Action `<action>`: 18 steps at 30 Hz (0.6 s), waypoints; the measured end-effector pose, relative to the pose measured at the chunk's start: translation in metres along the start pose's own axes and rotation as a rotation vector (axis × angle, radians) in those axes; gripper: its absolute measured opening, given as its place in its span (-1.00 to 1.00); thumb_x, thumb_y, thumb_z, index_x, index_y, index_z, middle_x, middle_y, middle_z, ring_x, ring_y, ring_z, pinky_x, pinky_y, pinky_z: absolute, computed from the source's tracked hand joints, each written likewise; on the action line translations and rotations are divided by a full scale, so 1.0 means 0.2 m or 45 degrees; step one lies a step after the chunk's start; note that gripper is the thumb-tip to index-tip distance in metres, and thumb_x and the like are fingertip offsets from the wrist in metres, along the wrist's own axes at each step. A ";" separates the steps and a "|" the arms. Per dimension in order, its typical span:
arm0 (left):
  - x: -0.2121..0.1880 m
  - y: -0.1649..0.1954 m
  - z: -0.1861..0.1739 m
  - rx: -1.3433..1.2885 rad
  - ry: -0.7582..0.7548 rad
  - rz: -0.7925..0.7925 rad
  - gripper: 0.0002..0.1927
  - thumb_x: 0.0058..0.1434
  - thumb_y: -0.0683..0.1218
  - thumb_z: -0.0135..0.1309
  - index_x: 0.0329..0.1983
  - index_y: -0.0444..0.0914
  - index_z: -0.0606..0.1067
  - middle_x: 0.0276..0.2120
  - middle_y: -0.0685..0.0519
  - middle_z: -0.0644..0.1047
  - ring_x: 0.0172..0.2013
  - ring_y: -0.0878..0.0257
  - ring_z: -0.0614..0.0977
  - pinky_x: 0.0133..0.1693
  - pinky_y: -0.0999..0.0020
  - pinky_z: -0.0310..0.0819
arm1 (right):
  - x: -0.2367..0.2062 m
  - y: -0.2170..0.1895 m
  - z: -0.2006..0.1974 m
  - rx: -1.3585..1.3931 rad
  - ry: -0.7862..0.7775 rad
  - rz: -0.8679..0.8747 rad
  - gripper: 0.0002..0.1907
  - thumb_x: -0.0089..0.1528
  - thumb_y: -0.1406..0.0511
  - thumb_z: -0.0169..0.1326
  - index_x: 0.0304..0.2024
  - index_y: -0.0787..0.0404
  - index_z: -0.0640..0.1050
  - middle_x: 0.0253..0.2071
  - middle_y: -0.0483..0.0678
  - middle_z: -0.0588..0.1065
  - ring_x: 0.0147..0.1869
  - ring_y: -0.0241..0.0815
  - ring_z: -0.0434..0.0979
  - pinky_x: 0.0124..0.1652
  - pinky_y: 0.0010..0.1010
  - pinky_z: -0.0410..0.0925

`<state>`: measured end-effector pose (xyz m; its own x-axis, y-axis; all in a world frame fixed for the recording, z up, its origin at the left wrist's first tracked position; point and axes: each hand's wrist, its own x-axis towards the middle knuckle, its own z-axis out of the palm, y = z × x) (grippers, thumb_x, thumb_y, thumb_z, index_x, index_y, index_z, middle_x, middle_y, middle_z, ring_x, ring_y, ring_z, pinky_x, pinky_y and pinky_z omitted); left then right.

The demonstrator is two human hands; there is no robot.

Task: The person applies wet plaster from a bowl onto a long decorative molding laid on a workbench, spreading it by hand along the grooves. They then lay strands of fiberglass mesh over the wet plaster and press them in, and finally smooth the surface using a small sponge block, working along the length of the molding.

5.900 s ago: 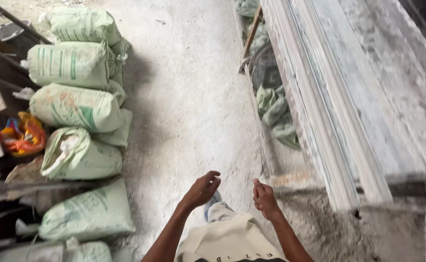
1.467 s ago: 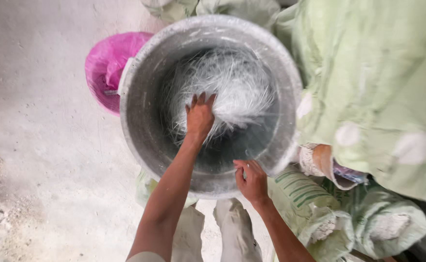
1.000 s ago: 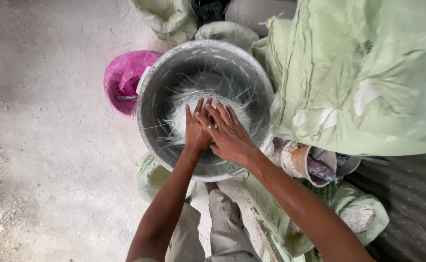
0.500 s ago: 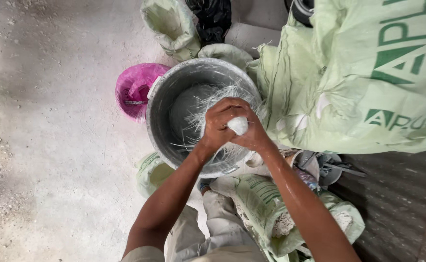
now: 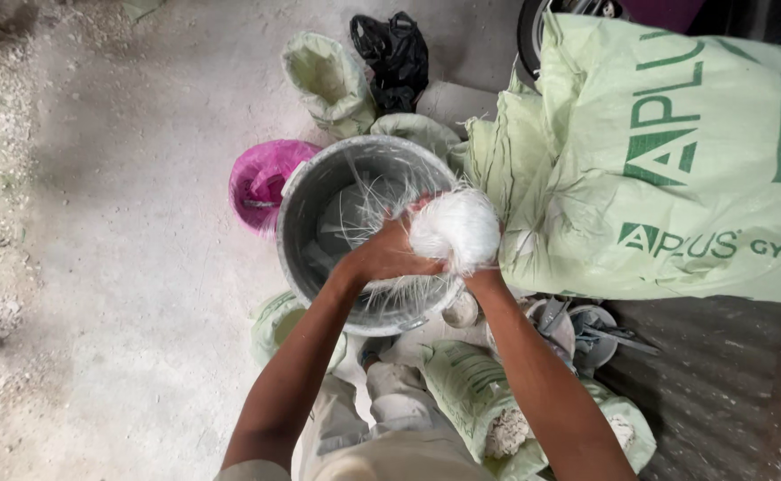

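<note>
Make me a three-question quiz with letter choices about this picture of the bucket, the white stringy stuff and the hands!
1. Where is the pink bag?
A. beside the bucket
B. inside the bucket
C. on the big sack

2. What colour is the fibre wad?
A. black
B. white
C. pink

3. How is the wad held?
A. lying alone on the floor
B. pinched by one hand
C. cupped by the left hand and the right hand

Answers:
1 A, it sits against the bucket's outer wall.
2 B, the strands look white.
3 C, both hands wrap it above the bucket.
</note>
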<state>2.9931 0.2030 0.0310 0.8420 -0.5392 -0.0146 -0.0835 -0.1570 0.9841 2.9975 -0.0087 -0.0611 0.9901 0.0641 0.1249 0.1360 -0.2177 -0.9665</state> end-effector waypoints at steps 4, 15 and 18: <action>0.04 -0.20 0.14 -0.116 0.029 0.106 -0.20 0.11 0.00 0.26 0.43 -0.21 0.30 0.24 -0.09 0.50 0.25 0.03 0.50 0.29 0.12 0.22 | 0.09 -0.10 -0.02 -0.137 -0.025 -0.088 -0.52 0.17 0.39 0.30 0.14 0.29 0.51 0.08 0.04 0.54 0.16 -0.05 0.52 0.13 -0.17 0.37; 0.07 -0.37 0.32 0.464 0.675 0.153 -0.40 0.11 -0.14 0.23 0.21 -0.39 0.35 -0.07 -0.32 0.55 -0.07 -0.26 0.59 -0.03 -0.03 0.51 | 0.36 -0.28 -0.16 -0.411 0.037 -0.197 -0.53 0.19 0.38 0.26 0.15 0.28 0.50 0.12 0.05 0.52 0.21 -0.01 0.48 0.19 -0.15 0.31; 0.04 -0.49 0.32 0.648 0.773 0.314 -0.47 0.05 -0.19 0.18 0.10 -0.43 0.38 -0.13 -0.35 0.54 -0.15 -0.29 0.57 -0.10 -0.07 0.50 | 0.38 -0.30 -0.20 -0.475 0.071 -0.214 -0.54 0.20 0.37 0.26 0.15 0.27 0.50 0.12 0.05 0.52 0.22 0.00 0.47 0.21 -0.14 0.30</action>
<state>2.9728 0.1606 -0.0765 0.8969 -0.0894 0.4332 -0.4118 -0.5264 0.7439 3.0663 -0.0296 0.0159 0.9520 0.0783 0.2959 0.2891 -0.5475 -0.7853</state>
